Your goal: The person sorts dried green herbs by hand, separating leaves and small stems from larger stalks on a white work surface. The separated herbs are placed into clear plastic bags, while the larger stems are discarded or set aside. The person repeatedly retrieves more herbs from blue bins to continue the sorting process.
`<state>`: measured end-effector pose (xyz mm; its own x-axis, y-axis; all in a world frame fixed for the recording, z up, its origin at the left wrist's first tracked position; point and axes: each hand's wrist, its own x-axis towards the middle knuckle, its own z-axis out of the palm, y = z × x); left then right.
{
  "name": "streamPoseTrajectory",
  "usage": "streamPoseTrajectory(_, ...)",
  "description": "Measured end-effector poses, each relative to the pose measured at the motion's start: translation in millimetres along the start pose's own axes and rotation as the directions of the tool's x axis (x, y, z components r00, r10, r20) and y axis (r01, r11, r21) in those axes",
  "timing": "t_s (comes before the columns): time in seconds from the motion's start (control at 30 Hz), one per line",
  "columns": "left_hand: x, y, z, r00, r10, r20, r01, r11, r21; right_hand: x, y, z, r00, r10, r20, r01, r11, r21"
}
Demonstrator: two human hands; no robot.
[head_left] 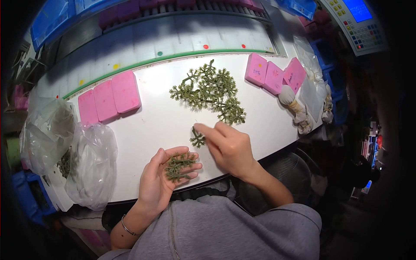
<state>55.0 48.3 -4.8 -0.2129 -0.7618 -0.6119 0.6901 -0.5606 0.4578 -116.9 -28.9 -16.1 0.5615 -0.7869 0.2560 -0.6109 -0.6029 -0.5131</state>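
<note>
My left hand [157, 180] is palm up with its fingers loosely curled, cradling a small bunch of green artificial plant sprigs [178, 167]. Just to the right and a little farther off, my right hand [230, 147] is closed, its thumb and index finger at the stem of a single green sprig [198, 138] above the white table. Part of that grip is hidden behind the fingers. Beyond both hands, a loose pile of similar branching sprigs [210, 89] lies on the table.
Pink blocks [125, 92] stand side by side at left; more pink blocks [256, 69] lie at right near a cloth-wrapped bundle [297, 108]. Clear plastic bags [93, 160] cover the left edge. A green-edged conveyor [173, 39] runs across the back. A keypad device [359, 26] is at far right.
</note>
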Motion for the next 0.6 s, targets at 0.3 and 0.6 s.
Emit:
streamPoseTrajectory(0.3,-3.9,0.9,-5.1,0.998,0.022,-0.059,-0.023,1.000,-0.009,1.3,6.3,-1.6,0.991,-0.109,0.078,0.122,0.976,-0.183)
streamPoseTrajectory(0.6,-3.2,2.1,-5.4,0.998,0.037,-0.046,-0.036,0.999,0.024,1.4,2.0,-12.3,0.991,0.126,0.052,-0.122,0.990,-0.076)
